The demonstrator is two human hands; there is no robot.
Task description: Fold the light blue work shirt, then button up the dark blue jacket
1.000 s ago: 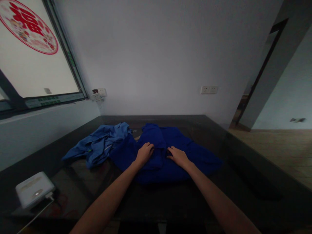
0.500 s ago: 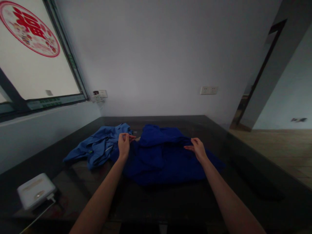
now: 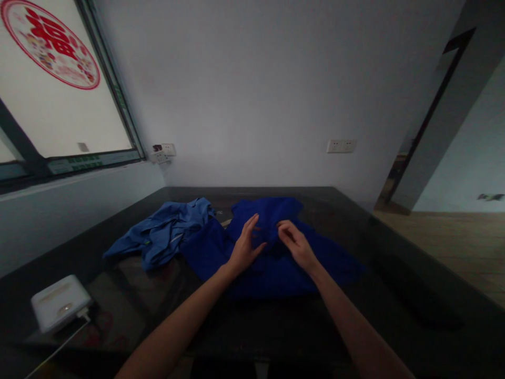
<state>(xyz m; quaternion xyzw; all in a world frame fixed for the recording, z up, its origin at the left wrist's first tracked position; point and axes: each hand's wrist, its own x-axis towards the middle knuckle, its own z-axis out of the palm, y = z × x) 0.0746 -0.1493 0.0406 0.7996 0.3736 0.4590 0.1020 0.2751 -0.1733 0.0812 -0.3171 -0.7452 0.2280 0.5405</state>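
A dark blue garment (image 3: pixel 276 263) lies bunched in the middle of the black table (image 3: pixel 244 326). My left hand (image 3: pixel 244 247) rests over its centre with the fingers stretched out and apart, touching the cloth. My right hand (image 3: pixel 295 243) is close beside it, fingers curled and pinching a fold of the same dark blue cloth. The two hands nearly meet above the garment's middle. A lighter blue garment (image 3: pixel 163 231) lies crumpled to the left, its edge against the dark one.
A white box-like device (image 3: pixel 60 302) with a cable sits at the table's near left. A window with a red round sticker (image 3: pixel 49 42) fills the left wall. Wall sockets (image 3: pixel 341 146) are behind the table. A doorway (image 3: pixel 418 137) and wooden floor lie to the right.
Both hands have come inward from the garment's left and right sides and now meet over its centre. The dark blue cloth has shifted and bunched a little differently.
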